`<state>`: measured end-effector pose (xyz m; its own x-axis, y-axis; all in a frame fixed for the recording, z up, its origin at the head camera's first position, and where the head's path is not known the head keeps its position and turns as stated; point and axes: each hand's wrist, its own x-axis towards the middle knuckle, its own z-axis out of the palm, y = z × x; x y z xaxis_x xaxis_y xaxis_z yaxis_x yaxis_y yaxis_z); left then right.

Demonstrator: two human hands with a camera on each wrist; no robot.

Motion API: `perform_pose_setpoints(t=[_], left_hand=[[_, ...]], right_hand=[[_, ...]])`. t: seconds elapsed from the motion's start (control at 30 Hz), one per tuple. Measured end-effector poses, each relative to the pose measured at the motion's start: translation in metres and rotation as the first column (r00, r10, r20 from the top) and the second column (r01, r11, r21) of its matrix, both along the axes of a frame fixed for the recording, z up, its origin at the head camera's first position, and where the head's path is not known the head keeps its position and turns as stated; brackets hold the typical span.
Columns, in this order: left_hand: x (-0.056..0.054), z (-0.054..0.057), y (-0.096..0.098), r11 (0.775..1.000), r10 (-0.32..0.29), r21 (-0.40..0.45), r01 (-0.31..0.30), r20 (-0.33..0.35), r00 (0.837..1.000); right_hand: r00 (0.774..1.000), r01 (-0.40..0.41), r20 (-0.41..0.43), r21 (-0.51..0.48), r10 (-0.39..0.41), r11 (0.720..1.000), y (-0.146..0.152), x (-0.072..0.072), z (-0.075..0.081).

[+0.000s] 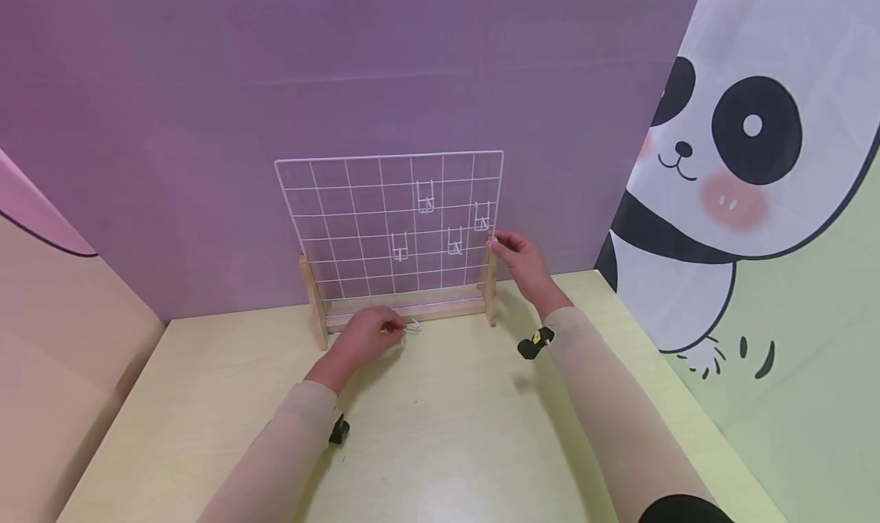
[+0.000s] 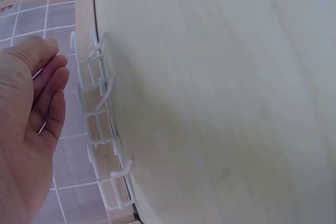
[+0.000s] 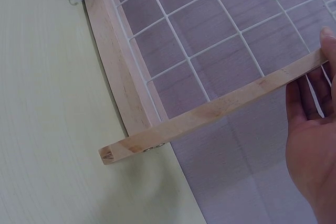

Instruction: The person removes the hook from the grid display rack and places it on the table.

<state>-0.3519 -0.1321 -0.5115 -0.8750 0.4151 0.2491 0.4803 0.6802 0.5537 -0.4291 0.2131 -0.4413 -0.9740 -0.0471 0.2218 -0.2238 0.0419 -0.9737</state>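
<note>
A white wire grid panel (image 1: 364, 195) stands upright in a wooden stand (image 1: 316, 309), with several white wire hooks (image 1: 426, 204) hung on its right half. My right hand (image 1: 525, 267) grips the stand's right wooden post (image 3: 231, 103) near its top, thumb on one side and fingers on the other. Low in front of the stand is my left hand (image 1: 364, 338), its fingers loosely curled and nothing visible between them. Beside those fingers, three loose white hooks (image 2: 97, 119) lie in a row along the wooden base bar; a small gap separates them from the fingertips in the left wrist view.
The stand is at the back of a pale wooden table (image 1: 412, 447), close to a purple wall covering (image 1: 206, 111). A panda picture (image 1: 756, 202) covers the right wall. Dark wrist devices (image 1: 535, 343) sit on both sleeves.
</note>
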Motion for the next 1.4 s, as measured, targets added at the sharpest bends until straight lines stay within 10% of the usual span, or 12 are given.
perform_pose_setpoints(t=[0.63, 1.4], left_hand=[[-0.003, 0.028, 0.012, 0.908, 0.234, 0.368, -0.203, -0.043, 0.971], [-0.006, 0.062, 0.029, 0.812, 0.260, 0.561, -0.162, -0.098, 0.961]], right_hand=[[1.000, 0.000, -0.013, -0.020, 0.000, 1.000, -0.001, 0.000, -0.001], [1.000, 0.001, -0.023, -0.038, -0.002, 0.999, -0.003, 0.002, 0.000]])
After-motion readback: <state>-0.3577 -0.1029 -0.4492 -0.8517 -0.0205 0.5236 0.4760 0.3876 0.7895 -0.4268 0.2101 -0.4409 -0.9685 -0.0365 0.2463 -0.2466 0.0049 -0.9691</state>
